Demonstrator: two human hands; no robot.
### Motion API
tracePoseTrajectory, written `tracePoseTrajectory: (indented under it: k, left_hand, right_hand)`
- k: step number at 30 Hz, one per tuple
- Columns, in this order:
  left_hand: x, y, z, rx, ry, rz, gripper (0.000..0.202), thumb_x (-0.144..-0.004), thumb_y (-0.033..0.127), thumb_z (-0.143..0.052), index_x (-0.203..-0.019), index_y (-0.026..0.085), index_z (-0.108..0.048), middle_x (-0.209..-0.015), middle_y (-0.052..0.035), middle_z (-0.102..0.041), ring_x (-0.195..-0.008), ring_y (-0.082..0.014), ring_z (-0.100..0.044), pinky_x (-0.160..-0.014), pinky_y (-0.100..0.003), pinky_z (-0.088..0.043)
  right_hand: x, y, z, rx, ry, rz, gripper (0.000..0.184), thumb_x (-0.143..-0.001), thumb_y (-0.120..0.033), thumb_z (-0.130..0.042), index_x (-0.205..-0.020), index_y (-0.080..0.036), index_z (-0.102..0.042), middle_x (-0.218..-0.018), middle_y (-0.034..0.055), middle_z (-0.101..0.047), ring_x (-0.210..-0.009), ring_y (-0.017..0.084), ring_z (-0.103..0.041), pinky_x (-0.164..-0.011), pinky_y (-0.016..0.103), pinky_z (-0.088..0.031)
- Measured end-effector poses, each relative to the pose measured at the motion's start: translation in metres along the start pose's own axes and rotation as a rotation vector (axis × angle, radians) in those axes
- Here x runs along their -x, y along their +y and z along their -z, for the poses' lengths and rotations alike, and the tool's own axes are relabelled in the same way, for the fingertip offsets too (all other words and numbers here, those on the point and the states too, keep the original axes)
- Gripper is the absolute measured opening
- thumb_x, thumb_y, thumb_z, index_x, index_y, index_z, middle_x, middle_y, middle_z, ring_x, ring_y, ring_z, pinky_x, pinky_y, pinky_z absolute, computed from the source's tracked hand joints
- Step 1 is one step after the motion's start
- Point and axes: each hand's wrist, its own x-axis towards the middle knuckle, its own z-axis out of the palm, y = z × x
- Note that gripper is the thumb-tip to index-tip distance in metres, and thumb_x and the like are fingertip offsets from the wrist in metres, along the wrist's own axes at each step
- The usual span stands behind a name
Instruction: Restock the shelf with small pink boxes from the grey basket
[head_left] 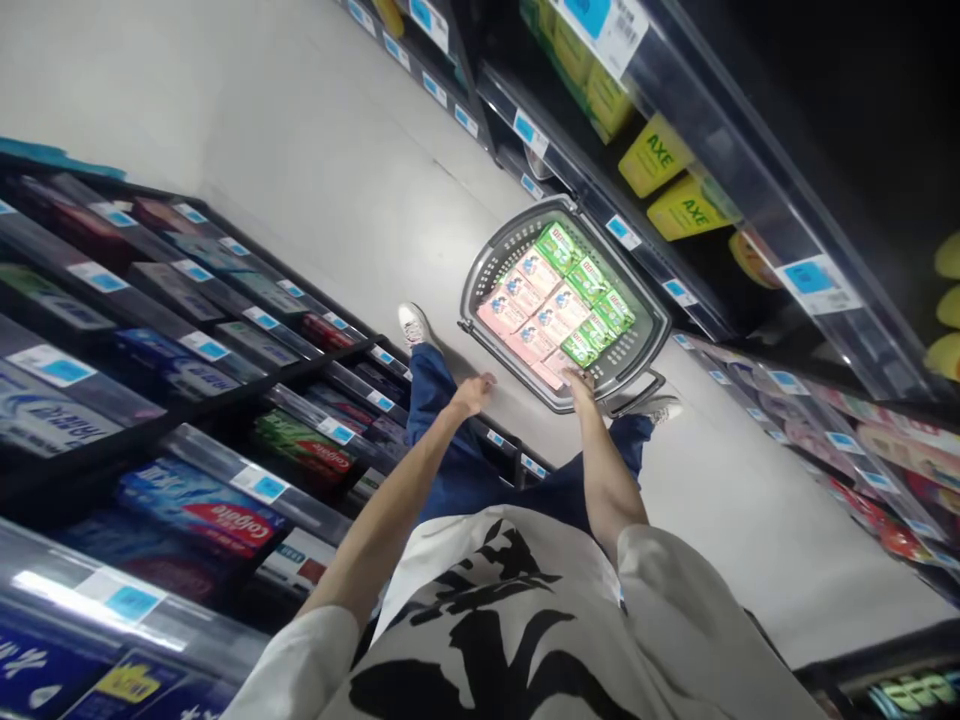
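Note:
A grey plastic basket (491,262) stands on the floor between two shelf rows, packed with pink boxes (525,300) and green boxes (589,280) in rows. My right hand (579,381) reaches into the basket's near edge, its fingers closed over a pink box (556,364) there. Just left of the basket, my left hand (475,392) hangs in the air in a loose fist with nothing visible in it. Below the hands I see my blue trousers, white shoes and white printed shirt.
Shelves of toothpaste boxes (225,515) with blue price tags run along the left. On the right are shelves with yellow packs (660,155) and other goods. The pale floor (315,130) of the aisle stretches beyond the basket.

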Motion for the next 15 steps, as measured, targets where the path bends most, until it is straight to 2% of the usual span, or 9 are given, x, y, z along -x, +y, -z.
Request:
tracePoseTrajectory:
  k: [4,7,9,11,15]
  left_hand:
    - [0.008,0.051,-0.043,-0.006,-0.107,-0.100,0.036,-0.095,0.015,-0.050,-0.126,0.016,-0.068,-0.092,-0.0048,-0.077,-0.083,-0.0164,-0.071,-0.082,-0.023,-0.053]
    - [0.020,0.069,-0.075,-0.034,-0.174,-0.141,0.036,-0.094,0.016,-0.051,-0.125,0.019,-0.069,-0.101,-0.0060,-0.078,-0.090,-0.0182,-0.073,-0.087,-0.025,-0.055]
    - [0.029,0.070,-0.090,-0.063,-0.209,-0.149,0.035,-0.092,0.015,-0.052,-0.123,0.020,-0.069,-0.104,-0.0069,-0.078,-0.095,-0.0199,-0.073,-0.090,-0.027,-0.055]
    - [0.037,0.063,-0.099,-0.095,-0.233,-0.143,0.034,-0.092,0.015,-0.053,-0.120,0.020,-0.070,-0.104,-0.0078,-0.078,-0.097,-0.0214,-0.073,-0.092,-0.029,-0.055]
    - [0.055,0.031,-0.095,-0.156,-0.233,-0.083,0.030,-0.090,0.015,-0.055,-0.115,0.018,-0.072,-0.103,-0.0111,-0.077,-0.098,-0.0243,-0.073,-0.094,-0.033,-0.055]
  right_hand:
    - [0.002,-0.006,-0.002,0.001,0.027,-0.001,0.066,-0.075,-0.028,-0.080,-0.135,-0.020,-0.056,-0.116,0.0077,-0.074,-0.112,0.023,-0.070,-0.092,0.037,-0.061]
    - [0.003,-0.007,0.000,0.011,0.051,0.003,0.071,-0.074,-0.028,-0.080,-0.138,-0.016,-0.053,-0.115,0.0099,-0.075,-0.105,0.022,-0.073,-0.091,0.036,-0.062]
    - [0.003,-0.007,0.003,0.028,0.062,0.006,0.073,-0.074,-0.026,-0.080,-0.139,-0.015,-0.051,-0.113,0.0107,-0.076,-0.102,0.021,-0.074,-0.090,0.034,-0.062]
    - [0.003,-0.008,0.005,0.061,0.070,0.010,0.070,-0.073,-0.025,-0.080,-0.136,-0.012,-0.054,-0.112,0.0128,-0.077,-0.102,0.023,-0.074,-0.090,0.034,-0.062]
    - [0.006,-0.012,0.005,0.158,0.042,0.049,0.051,-0.071,-0.028,-0.081,-0.117,-0.011,-0.066,-0.111,0.0159,-0.076,-0.107,0.028,-0.071,-0.090,0.035,-0.061]
